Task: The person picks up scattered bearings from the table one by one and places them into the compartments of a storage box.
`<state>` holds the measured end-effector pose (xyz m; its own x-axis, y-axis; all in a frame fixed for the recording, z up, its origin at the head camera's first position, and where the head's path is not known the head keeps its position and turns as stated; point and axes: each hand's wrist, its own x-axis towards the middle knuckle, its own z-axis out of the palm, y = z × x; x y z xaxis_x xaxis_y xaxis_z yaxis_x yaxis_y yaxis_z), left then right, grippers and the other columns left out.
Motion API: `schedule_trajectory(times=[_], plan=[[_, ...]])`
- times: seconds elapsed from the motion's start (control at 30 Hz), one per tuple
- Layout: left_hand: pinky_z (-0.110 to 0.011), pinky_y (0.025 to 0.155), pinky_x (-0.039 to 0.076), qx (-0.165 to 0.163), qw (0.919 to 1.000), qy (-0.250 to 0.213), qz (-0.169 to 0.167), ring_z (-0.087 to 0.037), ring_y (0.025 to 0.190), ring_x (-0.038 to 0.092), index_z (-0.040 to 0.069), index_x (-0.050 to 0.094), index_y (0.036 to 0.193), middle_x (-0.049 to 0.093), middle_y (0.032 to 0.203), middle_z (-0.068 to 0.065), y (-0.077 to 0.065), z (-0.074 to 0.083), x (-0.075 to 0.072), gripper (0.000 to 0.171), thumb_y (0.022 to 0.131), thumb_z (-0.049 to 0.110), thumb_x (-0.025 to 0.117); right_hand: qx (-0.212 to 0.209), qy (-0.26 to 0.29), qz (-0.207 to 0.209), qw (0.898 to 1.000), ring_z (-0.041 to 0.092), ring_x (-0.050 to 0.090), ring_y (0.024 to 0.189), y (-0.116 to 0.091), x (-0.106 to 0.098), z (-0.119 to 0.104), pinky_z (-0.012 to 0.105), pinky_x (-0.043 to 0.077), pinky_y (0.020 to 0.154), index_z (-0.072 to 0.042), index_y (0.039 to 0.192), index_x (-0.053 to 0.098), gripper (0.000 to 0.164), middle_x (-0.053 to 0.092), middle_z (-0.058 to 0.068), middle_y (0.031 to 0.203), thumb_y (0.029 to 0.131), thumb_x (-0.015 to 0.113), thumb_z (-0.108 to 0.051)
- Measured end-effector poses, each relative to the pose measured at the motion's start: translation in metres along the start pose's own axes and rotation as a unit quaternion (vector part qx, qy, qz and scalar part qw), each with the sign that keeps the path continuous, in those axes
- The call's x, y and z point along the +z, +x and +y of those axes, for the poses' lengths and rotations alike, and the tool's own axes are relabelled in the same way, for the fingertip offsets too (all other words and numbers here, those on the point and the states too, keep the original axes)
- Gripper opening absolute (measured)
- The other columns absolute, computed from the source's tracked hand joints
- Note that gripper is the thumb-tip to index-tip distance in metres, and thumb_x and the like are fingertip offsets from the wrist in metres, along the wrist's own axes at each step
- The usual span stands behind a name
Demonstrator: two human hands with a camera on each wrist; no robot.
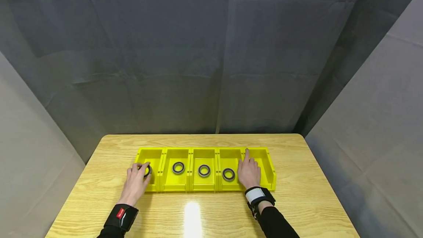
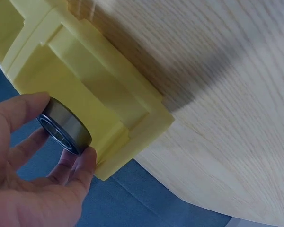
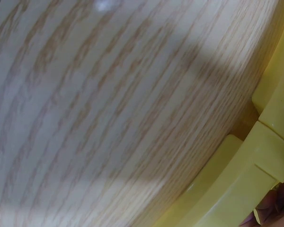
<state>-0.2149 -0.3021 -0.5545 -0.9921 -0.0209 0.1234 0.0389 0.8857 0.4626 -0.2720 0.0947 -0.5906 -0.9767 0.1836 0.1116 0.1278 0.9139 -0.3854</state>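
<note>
My left hand pinches a ball bearing between thumb and fingertips, over the leftmost compartment of a yellow bin row. The left wrist view shows the bearing tilted, a steel ring with a dark face. My right hand lies over the divider by the rightmost compartment, its index finger stretched toward the back rim and the other fingers bent. A bearing lies just left of it. In the right wrist view, only bits of its fingers show past the yellow wall; the hand partly hides the rightmost compartment.
Two more bearings, one left of centre and one in the middle compartment, lie flat in the bin row. It stands on a light wooden table. Grey cloth hangs behind, with paler panels on both sides.
</note>
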Motion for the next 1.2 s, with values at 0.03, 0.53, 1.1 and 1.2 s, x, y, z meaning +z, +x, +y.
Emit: schedule_trajectory(times=[0.03,0.53,1.1,1.2], plan=[[-0.06,0.076,0.054,-0.001,1.0,0.0,0.001,-0.056,0.115,0.048,-0.003,0.053,0.14,0.048,0.134,-0.037,0.001,0.0,0.0,0.049,0.094,0.007,0.066,0.0,0.0,0.0,1.0,0.042,0.059,0.098,0.0,0.0,0.0,0.053,0.049,0.08,-0.005,0.156,0.029,0.06,0.061,0.027,0.113,0.105,0.049,-0.029],[-0.061,0.081,0.053,-0.016,0.9996,0.011,-0.02,-0.055,0.113,0.048,-0.002,0.053,0.14,0.049,0.132,-0.038,0.02,0.0,0.003,0.049,0.094,0.007,0.066,-0.004,0.002,0.01,1.0,0.043,0.06,0.099,0.002,0.002,-0.001,0.054,0.05,0.08,-0.005,0.155,0.03,0.059,0.062,0.027,0.111,0.105,0.049,-0.029],[-0.058,0.067,0.055,-0.009,0.9993,0.011,-0.036,-0.055,0.112,0.046,-0.002,0.054,0.139,0.049,0.126,-0.035,0.036,-0.001,0.012,0.047,0.094,0.007,0.066,0.0,0.0,0.004,1.0,0.042,0.059,0.099,0.001,0.003,0.001,0.052,0.048,0.079,-0.005,0.155,0.029,0.059,0.062,0.027,0.113,0.105,0.049,-0.029],[-0.059,0.067,0.055,-0.008,0.9993,0.012,-0.035,-0.055,0.112,0.046,-0.002,0.055,0.138,0.05,0.124,-0.035,0.038,-0.001,0.014,0.046,0.094,0.006,0.066,-0.001,-0.002,0.004,1.0,0.041,0.059,0.096,0.001,0.003,0.001,0.052,0.048,0.078,-0.005,0.155,0.029,0.06,0.062,0.027,0.111,0.105,0.05,-0.029]])
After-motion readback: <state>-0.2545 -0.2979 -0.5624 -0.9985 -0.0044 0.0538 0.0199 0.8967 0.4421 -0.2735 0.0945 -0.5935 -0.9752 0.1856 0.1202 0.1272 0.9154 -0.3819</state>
